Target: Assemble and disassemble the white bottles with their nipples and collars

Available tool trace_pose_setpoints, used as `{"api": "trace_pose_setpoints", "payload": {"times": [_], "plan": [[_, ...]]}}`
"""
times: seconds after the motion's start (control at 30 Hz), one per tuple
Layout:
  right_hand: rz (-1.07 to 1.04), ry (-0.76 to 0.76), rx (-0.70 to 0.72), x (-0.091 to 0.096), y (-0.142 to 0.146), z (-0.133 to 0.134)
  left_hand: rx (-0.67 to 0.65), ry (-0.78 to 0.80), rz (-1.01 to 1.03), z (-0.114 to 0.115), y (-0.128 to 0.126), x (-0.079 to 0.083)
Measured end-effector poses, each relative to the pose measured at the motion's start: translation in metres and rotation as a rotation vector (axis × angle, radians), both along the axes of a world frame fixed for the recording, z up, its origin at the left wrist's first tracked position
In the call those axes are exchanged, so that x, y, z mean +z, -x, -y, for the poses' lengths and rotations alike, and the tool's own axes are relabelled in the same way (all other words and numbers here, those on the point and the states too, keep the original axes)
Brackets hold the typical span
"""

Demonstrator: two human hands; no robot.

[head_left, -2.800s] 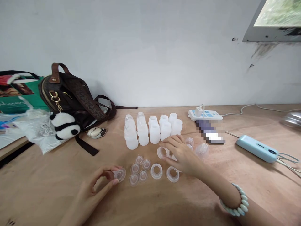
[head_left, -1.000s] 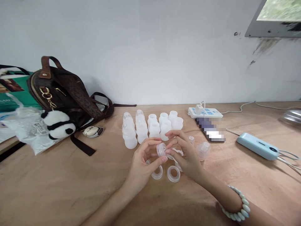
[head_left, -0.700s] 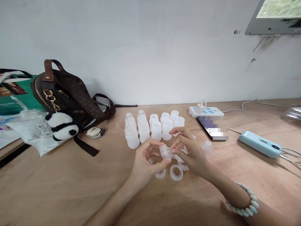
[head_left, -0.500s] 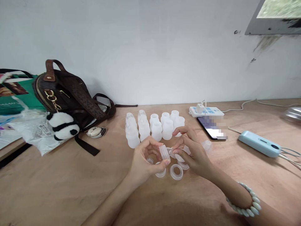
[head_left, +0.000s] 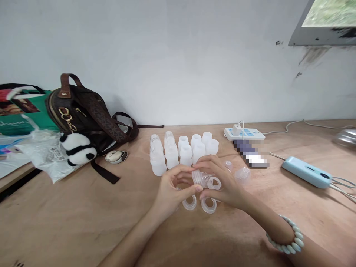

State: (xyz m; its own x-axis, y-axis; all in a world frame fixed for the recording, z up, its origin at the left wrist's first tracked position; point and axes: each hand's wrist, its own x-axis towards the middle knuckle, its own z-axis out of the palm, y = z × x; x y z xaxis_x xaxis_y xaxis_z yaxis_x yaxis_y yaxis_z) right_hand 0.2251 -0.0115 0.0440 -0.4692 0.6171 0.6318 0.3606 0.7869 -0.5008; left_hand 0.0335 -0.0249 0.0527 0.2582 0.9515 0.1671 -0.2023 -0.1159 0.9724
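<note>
My left hand (head_left: 171,191) pinches a translucent ribbed bottle collar (head_left: 197,178) between thumb and fingers, tilted on its side. A clear nipple (head_left: 205,179) shows at its right side. Curved round the same piece is my right hand (head_left: 229,185), with fingertips at the collar's top edge and thumb below; its palm side is partly hidden. Below the hands, loose collar rings (head_left: 208,205) lie on the table, and another ring (head_left: 215,183) shows just right of the nipple. Two rows of capped bottles (head_left: 158,163) and several uncapped white bottles (head_left: 185,154) stand behind.
Clear caps (head_left: 243,174) lie right of my hands. Farther right are a phone (head_left: 251,154), a power strip (head_left: 253,134) and a light blue device (head_left: 307,171) with cables. A backpack (head_left: 91,111) with a panda charm (head_left: 79,148) and a computer mouse (head_left: 116,156) are at left.
My right hand has moved left and closed round the collar from the other side. The nipple now shows projecting from the collar. The view has shifted slightly.
</note>
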Motion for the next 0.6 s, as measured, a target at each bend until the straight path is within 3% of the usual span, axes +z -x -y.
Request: {"api": "trace_pose_setpoints", "payload": {"times": [0.17,0.3,0.4,0.6], "plan": [[-0.031,-0.046,-0.057,-0.002,0.001,-0.002,0.058,0.015,-0.01,-0.002,0.003,0.0],[0.063,-0.005,-0.182,0.009,0.002,-0.017,0.34,-0.137,-0.026,-0.003,0.011,0.002],[0.244,-0.02,-0.184,0.017,0.014,-0.035,0.493,-0.236,-0.029,-0.002,0.014,0.003],[0.413,-0.018,-0.157,0.02,0.031,-0.051,0.533,-0.271,-0.079,-0.002,0.016,0.001]]}}
